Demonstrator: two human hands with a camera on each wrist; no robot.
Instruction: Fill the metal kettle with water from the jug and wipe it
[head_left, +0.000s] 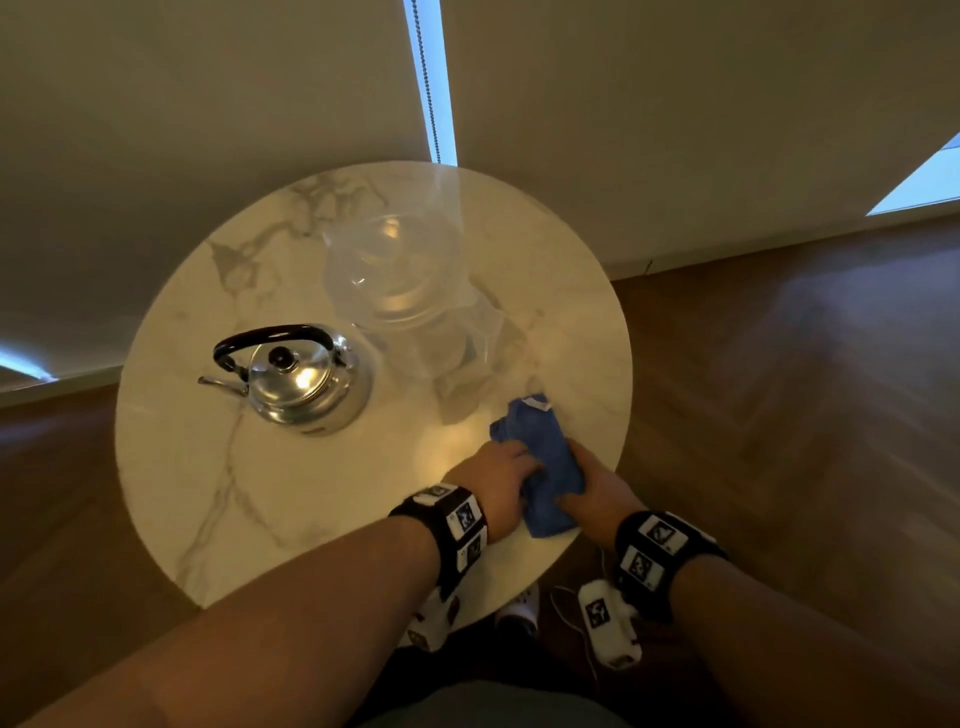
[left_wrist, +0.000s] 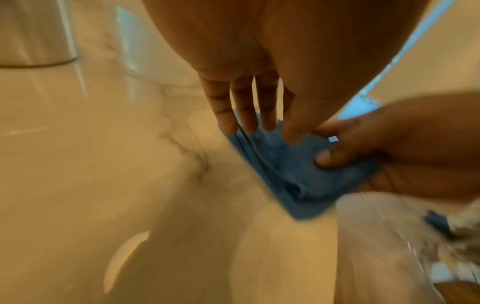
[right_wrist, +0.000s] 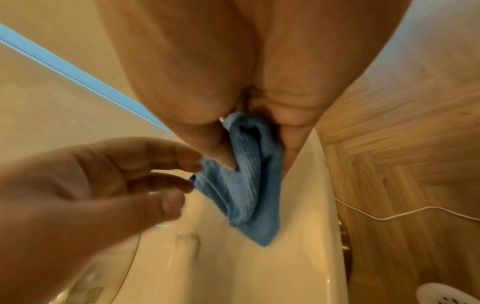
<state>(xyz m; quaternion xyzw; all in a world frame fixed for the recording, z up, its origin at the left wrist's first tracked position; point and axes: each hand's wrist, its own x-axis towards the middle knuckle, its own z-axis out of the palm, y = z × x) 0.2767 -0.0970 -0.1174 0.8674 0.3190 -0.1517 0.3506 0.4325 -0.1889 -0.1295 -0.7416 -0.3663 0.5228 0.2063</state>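
A shiny metal kettle (head_left: 298, 384) with a black handle and its lid on stands on the left of the round marble table (head_left: 218, 499). Behind it and to the right stands a clear plastic jug (head_left: 400, 280). A folded blue cloth (head_left: 540, 441) lies near the table's front right edge. My right hand (head_left: 582, 483) pinches the cloth (right_wrist: 249, 197), thumb on top and fingers round its far side. My left hand (head_left: 511, 467) has straight fingers (left_wrist: 226, 123) whose tips touch the cloth's (left_wrist: 293, 174) left edge. Both hands are well right of the kettle.
The table's rim (right_wrist: 319, 185) runs just beside my right hand, with wooden floor (head_left: 779, 389) beyond it. A white cable (right_wrist: 405, 214) lies on the floor. A wall with a blind and its bead chain (head_left: 428, 78) stands behind the table.
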